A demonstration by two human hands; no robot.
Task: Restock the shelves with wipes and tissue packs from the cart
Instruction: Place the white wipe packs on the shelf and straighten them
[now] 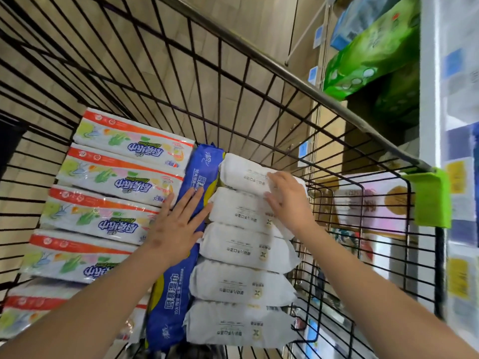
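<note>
Both flat — left hand (174, 225) on blue pack (171, 294), right hand (288, 196) on wipes (241, 174).

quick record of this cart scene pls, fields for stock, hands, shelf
setting: wire cart beside a shelf
left column: orange-striped tissue packs, lying in a row
middle: blue wipes packs
right column: five white wipes packs, overlapping
left hand: flat, fingers straight, on the blue wipes packs
right hand: fingers on the farthest white pack; grip unclear
shelf stock: green packs
</note>
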